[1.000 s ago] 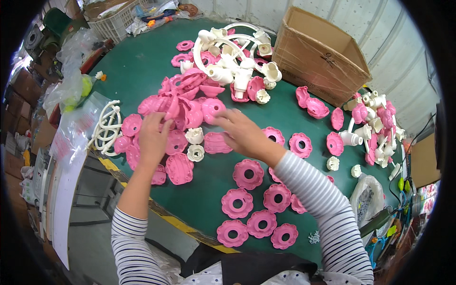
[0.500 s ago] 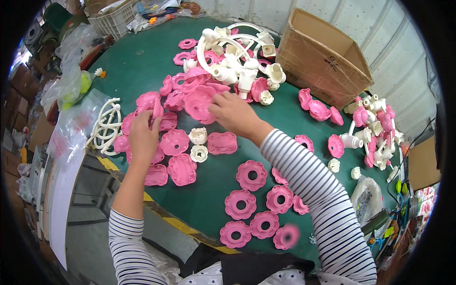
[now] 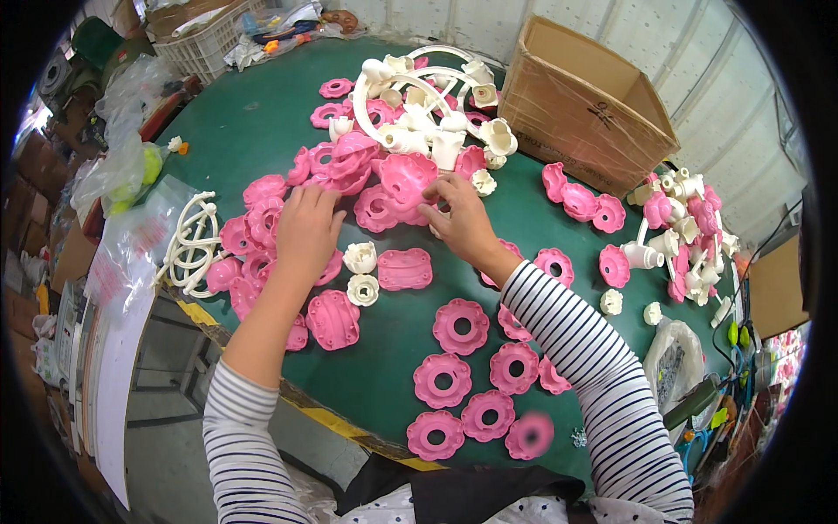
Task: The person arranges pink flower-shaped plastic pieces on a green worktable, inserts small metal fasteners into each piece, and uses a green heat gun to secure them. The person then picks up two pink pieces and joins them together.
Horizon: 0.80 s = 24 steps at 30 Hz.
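Observation:
My right hand (image 3: 464,220) pinches the rim of a pink scalloped plastic cup (image 3: 406,177), tilted over the middle of the table. Just below it lies a pink flower-shaped ring (image 3: 375,210). My left hand (image 3: 307,223) reaches to the near edge of a heap of pink shells (image 3: 351,162). Its fingers are loosely bent with the thumb apart, and I see nothing held in them, though the fingertips are partly hidden. More pink pieces (image 3: 264,220) lie beside and beneath that hand. Between my forearms sit two white flower-shaped cups (image 3: 360,257) and pink oblong plates (image 3: 405,269).
White curved tubes and cups (image 3: 410,135) are heaped behind my hands. Several pink rings (image 3: 461,326) lie by my right forearm. A cardboard box (image 3: 585,109) stands at the back right, and a white tube bundle (image 3: 194,244) at the left edge. Mixed parts (image 3: 681,231) pile up far right.
My left hand has moved right, from the left pink pieces to the central heap. The pink cup in my right hand has shifted right and turned.

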Available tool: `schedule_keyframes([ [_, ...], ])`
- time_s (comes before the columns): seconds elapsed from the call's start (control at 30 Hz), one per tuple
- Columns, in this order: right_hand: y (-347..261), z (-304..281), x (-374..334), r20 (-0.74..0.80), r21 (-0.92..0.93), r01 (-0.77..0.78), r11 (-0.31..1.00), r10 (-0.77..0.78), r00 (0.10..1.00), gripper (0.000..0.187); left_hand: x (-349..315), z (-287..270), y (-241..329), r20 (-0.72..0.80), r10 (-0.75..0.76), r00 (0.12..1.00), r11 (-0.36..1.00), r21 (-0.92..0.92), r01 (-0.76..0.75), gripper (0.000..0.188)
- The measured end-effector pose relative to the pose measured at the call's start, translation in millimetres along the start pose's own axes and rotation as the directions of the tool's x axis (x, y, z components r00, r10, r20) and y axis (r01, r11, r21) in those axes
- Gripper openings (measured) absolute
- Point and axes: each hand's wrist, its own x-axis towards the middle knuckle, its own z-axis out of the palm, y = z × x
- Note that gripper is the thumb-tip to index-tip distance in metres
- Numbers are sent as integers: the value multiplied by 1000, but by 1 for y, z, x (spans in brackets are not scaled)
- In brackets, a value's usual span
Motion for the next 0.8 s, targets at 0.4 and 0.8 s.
schedule_keyframes([
  [0.4,-5,1,6,-137,-209,24,978,-53,989,19,38,48,32,455,-98,885,990,-50,135,64],
  [0.8,-17,-50,-82,200,-129,89,988,-62,978,37,-13,-90,105,310,1,951,938,-330,106,49],
])
